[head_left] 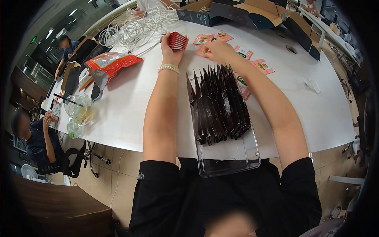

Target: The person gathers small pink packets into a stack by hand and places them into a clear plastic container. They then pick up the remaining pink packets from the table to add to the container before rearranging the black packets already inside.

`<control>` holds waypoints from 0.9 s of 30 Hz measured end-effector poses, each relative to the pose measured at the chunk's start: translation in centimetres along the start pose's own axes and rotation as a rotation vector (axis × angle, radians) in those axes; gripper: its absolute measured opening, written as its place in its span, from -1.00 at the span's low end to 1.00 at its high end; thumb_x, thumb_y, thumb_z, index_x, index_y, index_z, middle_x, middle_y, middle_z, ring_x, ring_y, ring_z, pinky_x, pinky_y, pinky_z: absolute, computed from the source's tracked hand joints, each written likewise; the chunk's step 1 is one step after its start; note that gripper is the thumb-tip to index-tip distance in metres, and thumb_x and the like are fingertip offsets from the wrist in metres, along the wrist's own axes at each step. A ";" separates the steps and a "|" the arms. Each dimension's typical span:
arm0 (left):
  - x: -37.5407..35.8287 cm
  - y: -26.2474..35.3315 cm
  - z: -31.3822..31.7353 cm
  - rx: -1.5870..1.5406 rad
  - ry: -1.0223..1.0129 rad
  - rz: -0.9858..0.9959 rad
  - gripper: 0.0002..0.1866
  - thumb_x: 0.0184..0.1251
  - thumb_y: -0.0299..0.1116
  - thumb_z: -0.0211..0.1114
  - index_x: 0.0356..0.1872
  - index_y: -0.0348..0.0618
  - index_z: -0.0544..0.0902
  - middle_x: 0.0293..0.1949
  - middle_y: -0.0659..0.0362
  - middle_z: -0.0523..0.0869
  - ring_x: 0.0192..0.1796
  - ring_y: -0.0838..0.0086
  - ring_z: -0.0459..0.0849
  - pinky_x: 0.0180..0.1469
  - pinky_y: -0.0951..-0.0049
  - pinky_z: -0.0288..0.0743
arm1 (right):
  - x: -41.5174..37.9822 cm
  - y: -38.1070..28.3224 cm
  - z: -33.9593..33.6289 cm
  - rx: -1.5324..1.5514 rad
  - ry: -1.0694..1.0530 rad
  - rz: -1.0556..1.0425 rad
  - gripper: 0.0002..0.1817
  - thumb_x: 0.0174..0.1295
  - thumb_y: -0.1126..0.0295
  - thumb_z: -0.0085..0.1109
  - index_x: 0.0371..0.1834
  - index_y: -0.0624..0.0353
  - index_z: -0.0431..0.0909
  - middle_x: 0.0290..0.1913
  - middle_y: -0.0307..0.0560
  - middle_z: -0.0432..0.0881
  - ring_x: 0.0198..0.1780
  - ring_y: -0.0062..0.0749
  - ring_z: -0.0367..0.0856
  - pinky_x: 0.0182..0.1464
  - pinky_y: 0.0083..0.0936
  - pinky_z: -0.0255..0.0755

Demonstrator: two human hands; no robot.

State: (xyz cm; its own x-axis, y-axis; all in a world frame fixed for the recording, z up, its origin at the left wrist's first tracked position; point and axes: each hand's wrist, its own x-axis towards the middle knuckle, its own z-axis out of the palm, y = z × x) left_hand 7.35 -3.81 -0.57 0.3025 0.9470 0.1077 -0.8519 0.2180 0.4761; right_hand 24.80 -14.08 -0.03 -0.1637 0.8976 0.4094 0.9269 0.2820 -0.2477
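My left hand [170, 54] is closed around a stack of red sachets [177, 41], their edges fanned toward me. To its right, my right hand [219, 51] has its fingers pinched together at a pink sachet [200, 50] on the table. More pink sachets [262, 66] with white and green print lie behind and to the right of that hand, some partly under my forearm. Between my forearms stands a clear plastic box [249, 152], holding a row of dark, shiny packets [215, 104] on edge. The box reaches over the table's near edge.
A tangle of white cables [136, 29] lies at the back left, with open dark cartons [244, 15] to its right. A red snack bag [114, 67], a phone [96, 91] and a crumpled clear plastic bag [78, 114] are on the left. Two people are farther left.
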 end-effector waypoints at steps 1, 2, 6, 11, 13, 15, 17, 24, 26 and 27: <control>0.1 0.0 0.0 -0.006 0.008 0.000 -0.74 0.18 -0.25 0.25 -0.27 -0.22 0.48 -0.20 0.00 0.56 -0.08 -0.04 0.56 0.11 -0.08 0.52 | 0.1 0.2 -0.6 0.024 -0.006 0.028 -0.62 -0.02 0.06 0.26 -0.25 0.10 0.62 -0.28 0.00 0.68 -0.18 -0.13 0.65 -0.19 -0.22 0.51; 0.1 0.0 -0.1 -0.011 0.017 0.001 -0.74 0.18 -0.25 0.25 -0.27 -0.22 0.48 -0.20 0.00 0.56 -0.08 -0.04 0.56 0.11 -0.08 0.52 | 0.2 0.4 -1.3 0.048 -0.013 0.057 -0.61 -0.03 0.04 0.28 -0.26 0.10 0.63 -0.28 -0.02 0.68 -0.16 -0.15 0.65 -0.18 -0.24 0.51; 0.3 0.0 -0.3 -0.005 0.033 -0.011 -0.74 0.19 -0.22 0.21 -0.22 -0.16 0.49 -0.25 0.03 0.60 -0.15 0.03 0.61 0.00 -0.01 0.56 | -0.2 1.7 -6.1 0.156 -0.230 0.217 -0.32 -0.11 0.08 0.42 0.16 -0.03 0.49 -0.13 -0.02 0.64 -0.13 -0.22 0.63 -0.12 -0.30 0.49; 0.2 -0.1 -0.1 0.023 0.062 -0.003 -0.73 0.19 -0.21 0.20 -0.22 -0.19 0.48 -0.25 0.01 0.59 -0.18 0.05 0.61 -0.02 -0.01 0.57 | -2.0 6.7 -7.7 -0.067 -0.589 0.204 0.06 -0.22 0.07 0.51 0.44 -0.06 0.15 0.09 0.04 0.55 0.05 -0.30 0.57 -0.13 -0.48 0.55; 0.5 -0.1 -0.4 0.027 0.050 -0.012 -0.73 0.20 -0.21 0.20 -0.22 -0.20 0.48 -0.25 0.00 0.59 -0.18 0.05 0.61 -0.03 -0.01 0.57 | -2.4 7.3 -7.1 0.142 -0.572 0.330 -0.02 -0.15 0.07 0.47 0.41 0.04 0.21 0.13 0.09 0.52 0.12 -0.27 0.53 -0.07 -0.50 0.54; 0.7 -0.1 -0.5 0.030 0.043 -0.019 -0.72 0.20 -0.22 0.20 -0.22 -0.21 0.48 -0.25 0.00 0.59 -0.19 0.06 0.60 -0.04 -0.02 0.57 | -2.6 8.0 -6.3 0.268 -0.492 0.395 -0.11 -0.06 0.07 0.42 0.37 0.14 0.27 0.16 0.12 0.51 0.16 -0.24 0.51 0.00 -0.48 0.50; 0.7 -0.1 -0.6 0.033 0.047 -0.024 -0.72 0.20 -0.22 0.20 -0.21 -0.21 0.47 -0.25 0.01 0.59 -0.19 0.06 0.60 -0.04 -0.02 0.58 | -2.7 8.7 -5.2 0.313 -0.359 0.400 -0.20 0.03 0.05 0.36 0.32 0.21 0.34 0.18 0.12 0.49 0.16 -0.22 0.50 0.08 -0.43 0.45; 0.7 -0.1 -0.7 0.035 0.037 -0.029 -0.72 0.19 -0.24 0.21 -0.20 -0.20 0.45 -0.25 0.02 0.58 -0.19 0.07 0.60 -0.05 -0.02 0.59 | -2.0 7.0 -1.5 0.121 -0.112 0.189 -0.27 0.16 -0.30 -0.03 0.36 -0.23 0.32 0.43 0.01 0.21 0.41 -0.09 0.18 0.36 -0.01 0.02; 0.5 -0.1 -0.5 0.042 0.041 -0.030 -0.73 0.20 -0.24 0.21 -0.21 -0.20 0.45 -0.26 0.02 0.57 -0.19 0.08 0.60 -0.05 -0.03 0.59 | -2.2 3.7 -1.4 -0.154 -0.082 0.214 -0.16 0.11 -0.49 -0.26 0.41 -0.34 0.23 0.50 0.02 0.05 0.52 -0.06 -0.08 0.40 0.27 -0.27; 0.4 -0.1 -0.3 0.046 0.050 -0.020 -0.73 0.20 -0.24 0.21 -0.22 -0.21 0.46 -0.24 0.01 0.57 -0.17 0.06 0.59 -0.01 -0.04 0.57 | -1.8 3.3 -1.2 -0.204 -0.130 0.193 -0.13 0.09 -0.52 -0.30 0.43 -0.36 0.18 0.52 -0.02 -0.07 0.54 -0.09 -0.20 0.37 0.32 -0.39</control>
State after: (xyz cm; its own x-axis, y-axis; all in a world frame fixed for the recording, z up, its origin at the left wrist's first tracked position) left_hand 7.45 -3.39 -0.86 0.2965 0.9534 0.0551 -0.8253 0.2268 0.5171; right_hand 28.55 -15.21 -0.55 -0.0083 0.9675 0.2526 0.9915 0.0407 -0.1233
